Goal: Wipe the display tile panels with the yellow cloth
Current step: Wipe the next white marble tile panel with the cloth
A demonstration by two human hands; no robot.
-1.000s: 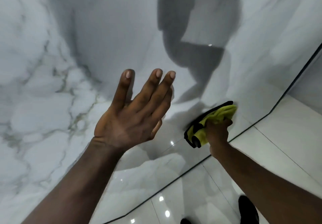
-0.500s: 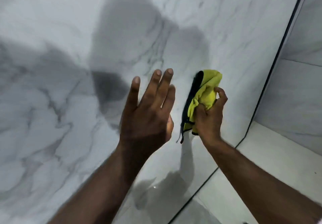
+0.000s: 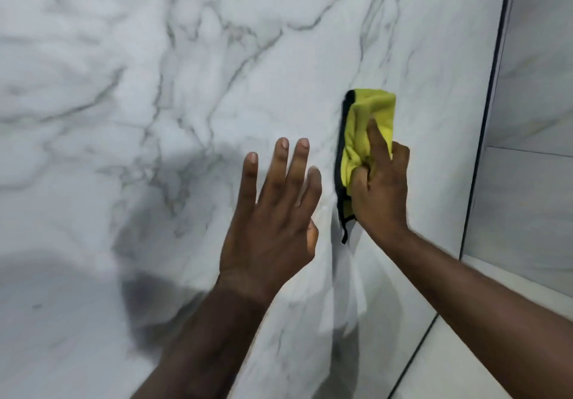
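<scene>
A large glossy white marble tile panel (image 3: 192, 94) with grey veins fills most of the view. My right hand (image 3: 379, 190) grips a folded yellow cloth (image 3: 370, 116) with a black edge and presses it flat against the panel's right part. My left hand (image 3: 273, 218) is raised beside it, fingers spread, holding nothing, close to the panel surface; whether it touches I cannot tell.
A dark vertical joint (image 3: 493, 94) bounds the panel on the right. Beyond it stand further pale tile panels (image 3: 533, 119). A white tiled floor (image 3: 459, 364) shows at the lower right. Shadows of my arms fall on the panel's lower left.
My right hand carried the cloth upward along the panel from near the floor edge. The view tilted up with it. My left hand stayed raised and spread.
</scene>
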